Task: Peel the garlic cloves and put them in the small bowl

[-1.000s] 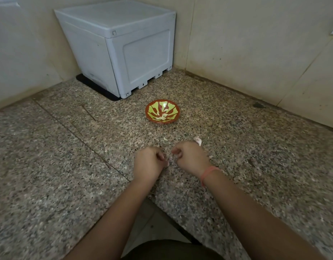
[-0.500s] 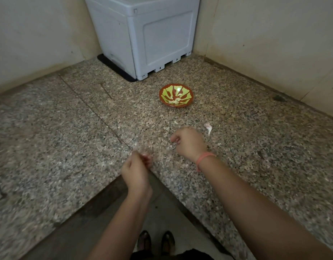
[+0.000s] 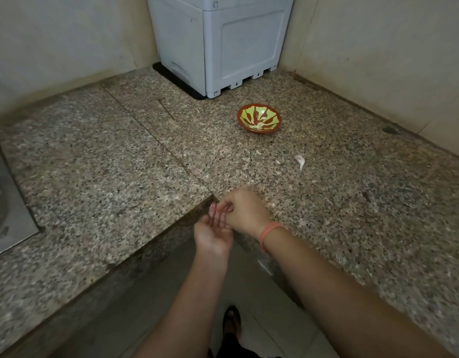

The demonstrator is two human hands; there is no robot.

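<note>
The small bowl (image 3: 259, 119), red-brown with a green and yellow pattern, stands on the granite counter (image 3: 120, 182) and looks empty. One garlic clove (image 3: 299, 160) in its white skin lies on the counter to the right and nearer than the bowl. My left hand (image 3: 212, 233) is palm up with straight fingers, over the counter's inner corner edge. My right hand (image 3: 245, 210), with an orange band on its wrist, has curled fingers whose tips meet the left fingertips. Anything between those fingers is hidden.
A grey plastic box (image 3: 223, 42) stands in the back corner against the walls. Small bits of peel (image 3: 278, 162) lie near the clove. A metal sink edge (image 3: 6, 215) shows at far left. The floor and my feet are below the counter's corner.
Both hands have drawn back from the counter toward its corner edge. My left hand has turned palm up and opened its fingers, and my right hand has come against it. The view tilted down.
</note>
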